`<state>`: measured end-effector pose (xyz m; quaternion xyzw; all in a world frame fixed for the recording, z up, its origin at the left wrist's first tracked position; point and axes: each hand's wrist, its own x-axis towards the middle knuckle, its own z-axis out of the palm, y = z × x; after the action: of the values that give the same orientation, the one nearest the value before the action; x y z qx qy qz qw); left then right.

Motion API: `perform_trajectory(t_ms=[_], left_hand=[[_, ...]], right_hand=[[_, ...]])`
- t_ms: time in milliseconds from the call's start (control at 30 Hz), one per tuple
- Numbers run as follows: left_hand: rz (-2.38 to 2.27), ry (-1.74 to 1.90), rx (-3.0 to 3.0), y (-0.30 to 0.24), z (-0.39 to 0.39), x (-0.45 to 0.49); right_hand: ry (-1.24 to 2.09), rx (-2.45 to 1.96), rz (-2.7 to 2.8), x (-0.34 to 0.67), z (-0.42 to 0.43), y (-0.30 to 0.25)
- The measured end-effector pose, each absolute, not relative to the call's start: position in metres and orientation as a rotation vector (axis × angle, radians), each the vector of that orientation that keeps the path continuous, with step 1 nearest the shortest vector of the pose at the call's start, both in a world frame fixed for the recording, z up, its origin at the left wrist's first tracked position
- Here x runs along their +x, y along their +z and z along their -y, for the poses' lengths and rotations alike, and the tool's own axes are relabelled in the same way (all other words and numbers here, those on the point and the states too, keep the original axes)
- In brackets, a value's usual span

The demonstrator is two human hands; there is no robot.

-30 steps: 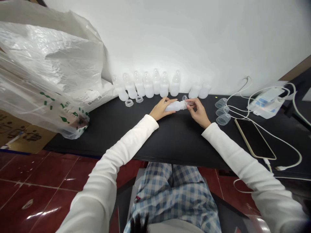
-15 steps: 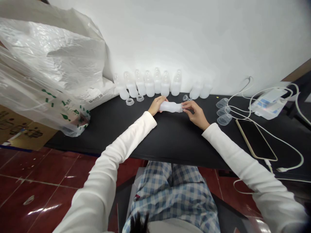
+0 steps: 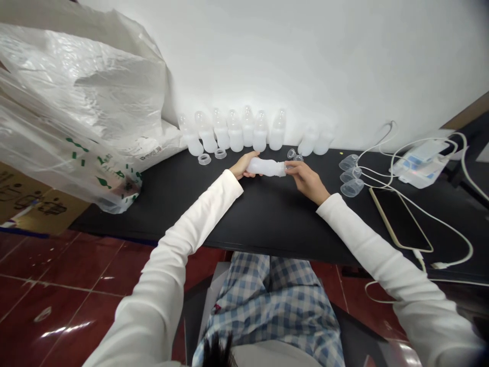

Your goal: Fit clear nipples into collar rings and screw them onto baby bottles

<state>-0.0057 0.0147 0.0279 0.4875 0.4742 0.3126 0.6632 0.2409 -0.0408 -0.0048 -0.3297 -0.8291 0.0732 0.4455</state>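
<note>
Plastic bottle [image 3: 266, 166], level in both hands [image 3: 242, 166] [image 3: 306, 182], well behind black table's edge [image 3: 114, 238]

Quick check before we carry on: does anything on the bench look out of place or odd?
Nothing looks spilled or broken. The one oddity is two small clear pieces lying loose on the black tabletop, just beyond the frosted bottle held by the left hand and right hand, out of line with the upright bottles.

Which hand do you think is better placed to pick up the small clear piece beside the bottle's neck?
The right hand, probably: it holds the neck end of the white plastic bottle, close to the small clear piece, while the left hand grips the far end.
</note>
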Motion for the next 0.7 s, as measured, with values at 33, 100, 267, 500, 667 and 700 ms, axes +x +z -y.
perform_trajectory(t_ms=[33,100,267,500,667,700], left_hand=[[-1.070,0.700,1.105,0.0283,-0.0144,-0.0056],[-1.069,0.692,1.111,0.0293,-0.0137,-0.0052],[-1.061,0.672,1.091,0.0296,-0.0138,-0.0044],[-1.046,0.715,1.095,0.0263,-0.0160,-0.0050],[-1.049,0.745,1.110,0.0262,-0.0146,-0.0038],[-1.053,0.752,1.116,0.0266,-0.0139,-0.0033]], right_hand=[[0.164,-0.810,2.079,0.2421,0.0412,-0.0041],[0.129,-0.802,2.123,0.2444,0.0415,-0.0025],[0.083,-0.836,2.167,0.2458,0.0412,0.0013],[0.177,-0.829,2.096,0.2448,0.0391,-0.0002],[0.210,-0.837,2.095,0.2460,0.0363,-0.0024],[0.213,-0.838,2.099,0.2461,0.0362,-0.0024]])
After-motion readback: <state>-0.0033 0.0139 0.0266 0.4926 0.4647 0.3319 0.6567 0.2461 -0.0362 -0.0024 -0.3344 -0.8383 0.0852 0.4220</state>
